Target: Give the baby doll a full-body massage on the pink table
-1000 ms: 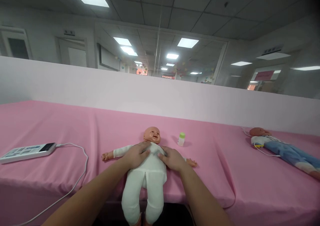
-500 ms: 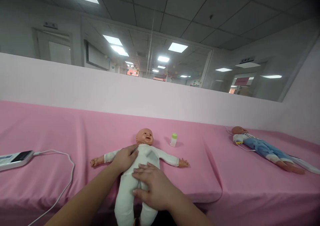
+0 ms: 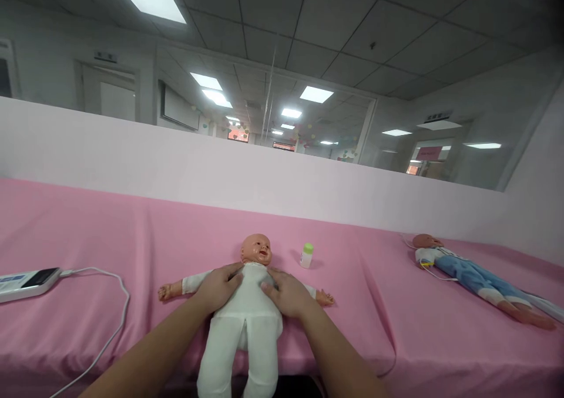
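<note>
A baby doll (image 3: pixel 247 304) in a white suit lies on its back, head away from me, arms spread and legs toward me. My left hand (image 3: pixel 220 289) rests over its shoulder and upper chest on the left side, thumb on the chest. On the opposite shoulder lies my right hand (image 3: pixel 287 292), its thumb also pointing in over the chest. Both hands look open, fingers extended and thumbs apart, touching the suit; some fingertips are hidden. Beyond my right hand stands a small white bottle with a green cap (image 3: pixel 306 256).
Pink cloth (image 3: pixel 335 333) covers the long padded surface. A white device with a dark screen (image 3: pixel 42 277) lies at left, its white cable (image 3: pixel 126 304) curving to the front edge. At right lies a second doll in blue trousers (image 3: pixel 473 275). A white wall with a window stands behind.
My right hand has moved up from the doll's lower belly and thigh to its shoulder. My left hand stays near the other shoulder. The view has tilted slightly upward.
</note>
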A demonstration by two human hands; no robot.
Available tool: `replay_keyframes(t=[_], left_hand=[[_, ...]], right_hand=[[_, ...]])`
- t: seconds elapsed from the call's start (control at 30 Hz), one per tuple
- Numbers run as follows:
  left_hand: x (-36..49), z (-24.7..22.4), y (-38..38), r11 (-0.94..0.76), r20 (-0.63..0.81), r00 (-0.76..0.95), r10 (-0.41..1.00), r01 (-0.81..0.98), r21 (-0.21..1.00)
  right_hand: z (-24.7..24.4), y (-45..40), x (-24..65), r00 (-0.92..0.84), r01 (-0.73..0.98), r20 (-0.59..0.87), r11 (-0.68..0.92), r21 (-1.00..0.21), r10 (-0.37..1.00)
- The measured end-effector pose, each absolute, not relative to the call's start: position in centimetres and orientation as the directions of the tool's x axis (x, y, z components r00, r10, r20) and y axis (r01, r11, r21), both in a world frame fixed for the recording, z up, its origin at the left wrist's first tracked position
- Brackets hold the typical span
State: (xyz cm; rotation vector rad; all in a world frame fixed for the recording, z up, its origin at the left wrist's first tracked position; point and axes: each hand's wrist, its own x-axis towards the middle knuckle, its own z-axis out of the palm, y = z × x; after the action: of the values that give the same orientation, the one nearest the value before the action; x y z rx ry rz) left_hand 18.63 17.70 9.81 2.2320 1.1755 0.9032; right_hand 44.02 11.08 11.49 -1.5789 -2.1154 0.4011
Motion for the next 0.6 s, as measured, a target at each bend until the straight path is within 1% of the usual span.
replay_keyframes(t=[0.1,0.17,0.23,0.33,0.47,0.53,0.6], left_hand=[[18.7,10.1,17.3,-0.540,0.346,0.422,0.838,0.553,0.634],[18.6,10.2,16.9,-0.550,0.353,0.425,0.834,0.582,0.599],[18.1,10.3,16.7,-0.559,0.354,0.433,0.829,0.622,0.549],[16.3,10.5,16.5,-0.551,0.348,0.429,0.834,0.697,0.460],[12.5,11.1,16.4,-0.464,0.342,0.354,0.871,0.820,0.335],[10.8,11.5,16.2,-0.439,0.306,0.344,0.888,0.834,0.335],[9.6,11.8,15.9,-0.426,0.269,0.342,0.900,0.822,0.379]], right_hand=[[11.6,9.8,44.7,-0.179,0.859,0.216,0.260,-0.440,0.960],[11.8,8.8,45.4,-0.150,0.878,0.227,0.235,-0.418,0.962],[11.9,8.0,46.4,-0.132,0.887,0.226,0.217,-0.408,0.965],[11.8,7.0,48.8,-0.097,0.901,0.185,0.165,-0.401,0.978],[11.4,6.1,52.5,0.007,0.931,0.138,0.044,-0.362,0.990],[11.0,5.8,53.9,0.044,0.942,0.149,0.008,-0.335,0.988],[10.6,5.5,54.7,0.059,0.944,0.168,-0.001,-0.329,0.984]])
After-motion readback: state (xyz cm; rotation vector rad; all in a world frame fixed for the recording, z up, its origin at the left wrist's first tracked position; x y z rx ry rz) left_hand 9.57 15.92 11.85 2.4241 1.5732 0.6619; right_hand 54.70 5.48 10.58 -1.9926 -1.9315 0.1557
